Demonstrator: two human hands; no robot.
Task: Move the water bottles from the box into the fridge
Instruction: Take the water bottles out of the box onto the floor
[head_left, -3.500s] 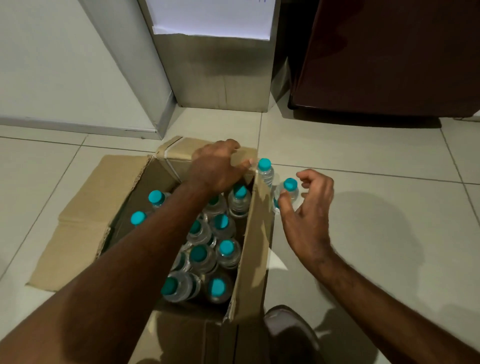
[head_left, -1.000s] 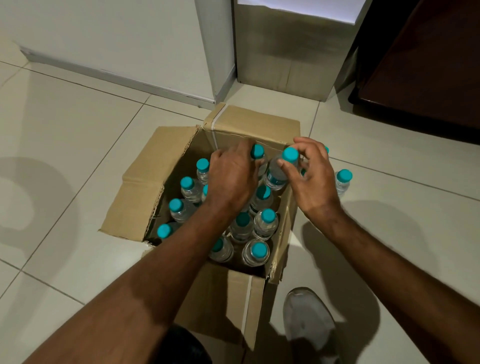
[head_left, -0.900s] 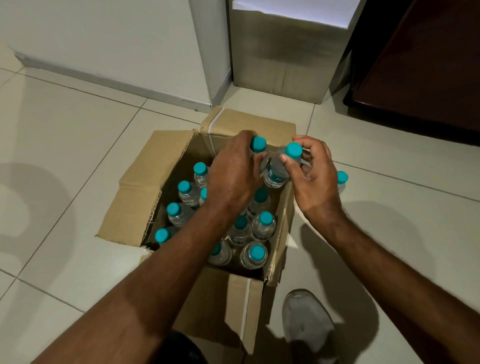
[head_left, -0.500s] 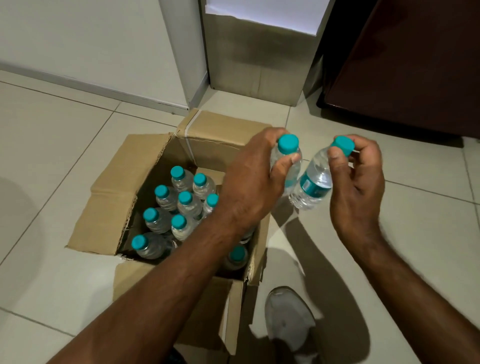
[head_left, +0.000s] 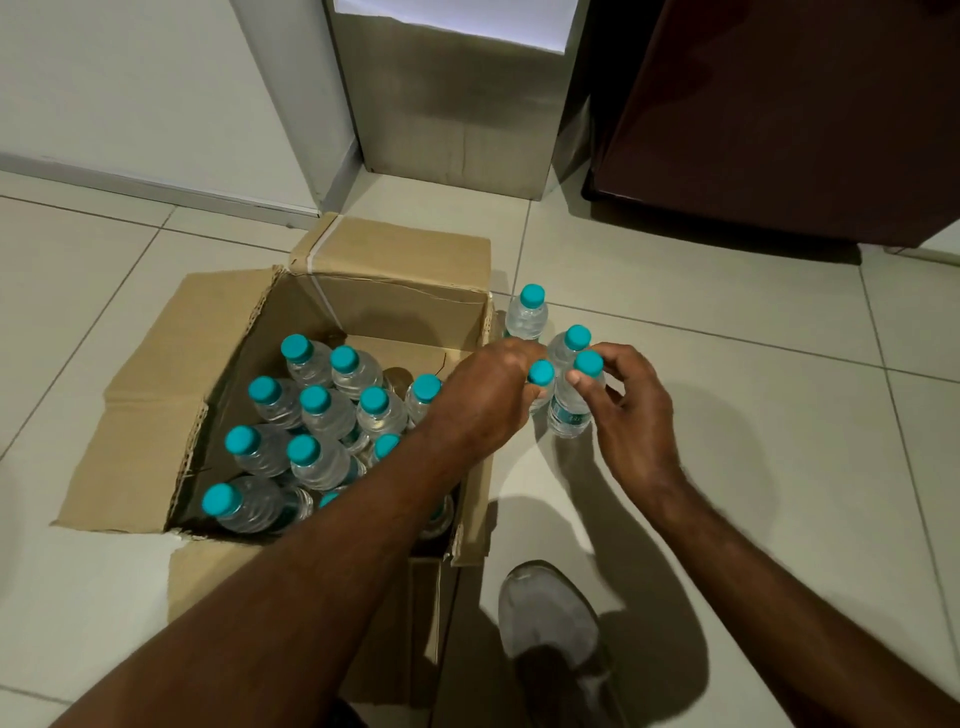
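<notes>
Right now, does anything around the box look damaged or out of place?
The cardboard box has a ragged, torn near-left edge. Several water bottles inside lean rather than stand upright. Nothing looks spilled. Four bottles stand on the floor beside it.

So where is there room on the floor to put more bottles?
Bare tiles lie right of the right hand, out toward the dark cabinet. More lie between the box and the wall. It is crowded beside the box's right wall, where four bottles cluster by both hands, and near the shoe.
</notes>
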